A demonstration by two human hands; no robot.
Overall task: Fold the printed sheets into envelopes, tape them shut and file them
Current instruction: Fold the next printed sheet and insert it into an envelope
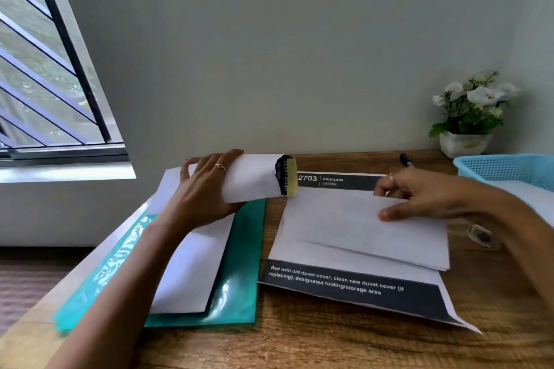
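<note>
Head view: left hand [207, 189] grips folded envelope [254, 178] (taped end); right hand [419, 195] pinches sheet [344, 225].

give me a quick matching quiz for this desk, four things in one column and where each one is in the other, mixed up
Things:
1. folded envelope
2. green folder
3. blue basket
4. potted flowers

Places:
A. far right edge of the desk
B. held in the left hand
C. against the wall, behind the basket
D. flat on the desk under white sheets, left side

Pairs: 1-B, 2-D, 3-A, 4-C
</note>
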